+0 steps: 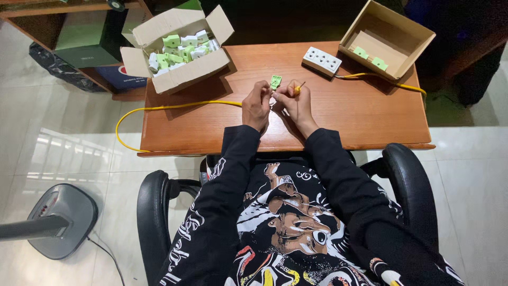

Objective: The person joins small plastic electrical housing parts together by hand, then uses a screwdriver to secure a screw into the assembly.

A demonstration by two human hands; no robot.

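Observation:
My left hand (256, 104) and my right hand (295, 100) meet at the middle of the wooden table (349, 114), fingertips pinched together. Between them, at the fingertips, is a small green plug part (275, 81). My left hand pinches a yellow cable (174, 107) that runs left off the table edge and loops back. My right hand grips a thin yellow-handled tool (299, 87), likely a small screwdriver, pointing up and right.
An open cardboard box (177, 74) of several green and white plug parts sits at the back left. A second box (391, 32) with two green parts stands at the back right, beside a white socket strip (321, 60). A fan base (62, 220) rests on the floor, left.

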